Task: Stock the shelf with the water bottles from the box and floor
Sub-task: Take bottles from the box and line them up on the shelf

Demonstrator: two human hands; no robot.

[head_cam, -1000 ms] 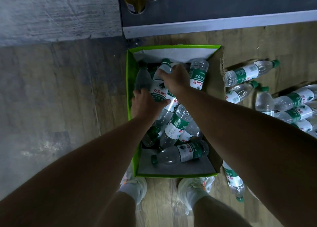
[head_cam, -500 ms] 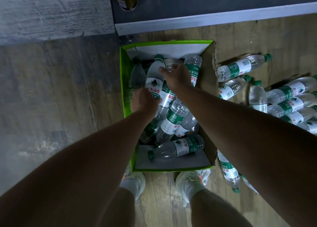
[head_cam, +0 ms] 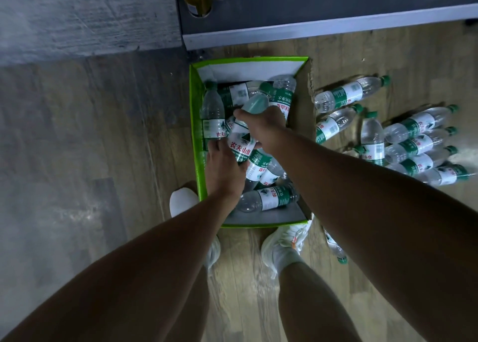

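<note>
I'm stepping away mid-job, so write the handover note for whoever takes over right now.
Right hand: grips a bottle by its upper part, over the green box.
Left hand: at that bottle's lower end; grip unclear.
The box holds many more bottles; floor bottles lie to its right.
Done: no water bottle shows on the shelf.
Left: shelve them all, this one first.
</note>
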